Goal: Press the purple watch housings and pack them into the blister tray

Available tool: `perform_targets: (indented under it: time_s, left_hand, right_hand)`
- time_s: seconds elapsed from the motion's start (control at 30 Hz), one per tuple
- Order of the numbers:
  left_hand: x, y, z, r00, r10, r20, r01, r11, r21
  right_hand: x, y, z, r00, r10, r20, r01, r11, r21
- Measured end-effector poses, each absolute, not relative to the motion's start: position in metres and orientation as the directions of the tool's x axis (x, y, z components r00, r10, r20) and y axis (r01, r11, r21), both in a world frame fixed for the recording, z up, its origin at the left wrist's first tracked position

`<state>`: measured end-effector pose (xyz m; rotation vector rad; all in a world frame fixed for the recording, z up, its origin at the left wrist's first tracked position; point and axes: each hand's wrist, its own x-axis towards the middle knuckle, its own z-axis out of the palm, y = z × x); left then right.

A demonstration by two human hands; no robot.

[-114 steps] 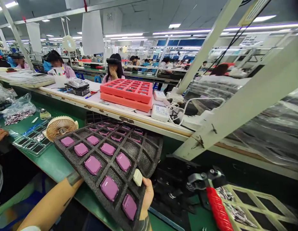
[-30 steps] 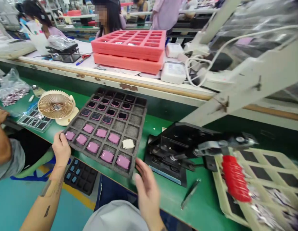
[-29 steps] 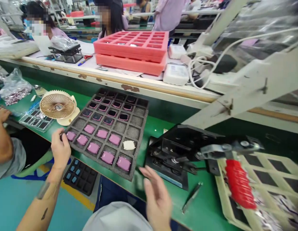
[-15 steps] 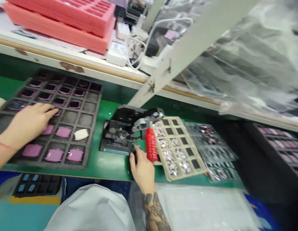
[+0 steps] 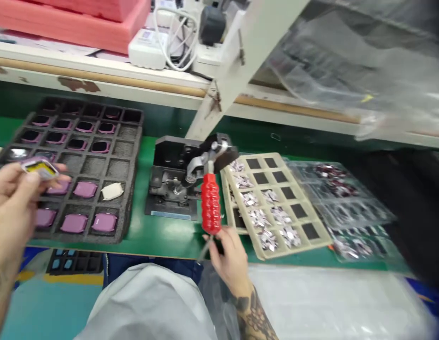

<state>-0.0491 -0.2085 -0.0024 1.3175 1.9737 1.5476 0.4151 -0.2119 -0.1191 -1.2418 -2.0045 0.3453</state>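
1. One watch case (image 5: 40, 168) is pinched in the left hand (image 5: 13, 200), over the black tray (image 5: 130, 189).
2. Right hand (image 5: 230, 257) curls round a thin metal tool (image 5: 204, 250) at the bench's (image 5: 162, 236) front edge; bare green lies to its left.

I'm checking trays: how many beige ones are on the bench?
2: upper tray right of the press, lower tray mostly hidden beneath it. Others may be hidden.

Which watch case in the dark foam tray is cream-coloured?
The cream watch case in the foam tray's right-hand column, directly behind the purple case at the near right corner; the other visible backs are purple.
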Motion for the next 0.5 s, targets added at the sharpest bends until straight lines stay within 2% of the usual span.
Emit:
perform_targets:
  time_s: [0.07,0.1,0.17,0.23,0.3,0.37,0.5]
  left_hand:
    - [0.007,-0.236,0.000,-0.541,0.823,0.173,0.196,-0.077,0.978]
    - [0.034,-0.245,-0.005,-0.480,0.872,0.099,0.093,-0.061,0.994]
    - [0.084,-0.253,-0.026,-0.276,0.960,-0.051,-0.088,0.027,0.996]
    - [0.120,-0.249,-0.056,-0.129,0.984,-0.123,-0.200,0.096,0.975]
    - [0.141,-0.237,-0.087,-0.094,0.983,-0.160,-0.236,0.134,0.962]
    - [0.149,-0.227,-0.110,-0.089,0.980,-0.177,-0.211,0.155,0.965]
    - [0.149,-0.225,-0.124,-0.058,0.988,-0.140,-0.032,0.138,0.990]
  right_hand:
    - [0.406,-0.215,-0.119,-0.093,0.810,0.579,0.602,0.510,-0.615]
    - [0.398,-0.215,-0.118,0.009,0.795,0.606,0.560,0.498,-0.662]
    - [0.376,-0.216,-0.116,0.199,0.808,0.554,0.427,0.438,-0.791]
    - [0.353,-0.215,-0.115,0.295,0.857,0.423,0.240,0.362,-0.901]
    - [0.333,-0.213,-0.117,0.283,0.906,0.315,0.076,0.306,-0.949]
    - [0.320,-0.212,-0.124,0.230,0.937,0.263,-0.016,0.274,-0.962]
    - [0.311,-0.217,-0.139,0.162,0.969,0.186,-0.029,0.193,-0.981]
